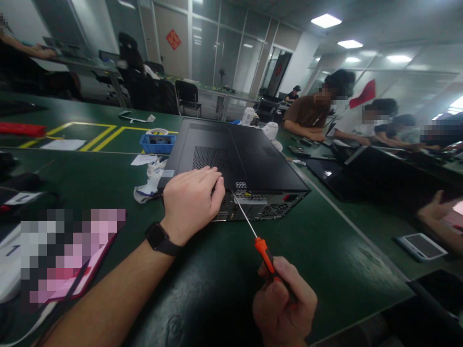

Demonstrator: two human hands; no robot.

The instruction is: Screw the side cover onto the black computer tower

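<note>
Your right hand (287, 306) grips the screwdriver (263, 249), long axis forward-left, tip at the case's (255, 144) near top edge. Left hand (191, 205) rests on it, loosely bent; green table (343, 265) right of case.

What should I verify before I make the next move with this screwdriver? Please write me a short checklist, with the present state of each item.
1. Right grip closed around the screwdriver handle: ok.
2. Left grip resting on the computer case: ok, near the edge facing you.
3. Screwdriver shaft reaching that edge: ok.
4. Tip seated in a screw: cannot tell, too small to see.
5. Left grip well away from the tip: arguably not ok, the thumb is close beside it.
6. Blue tray away from the screwdriver: ok.
</note>
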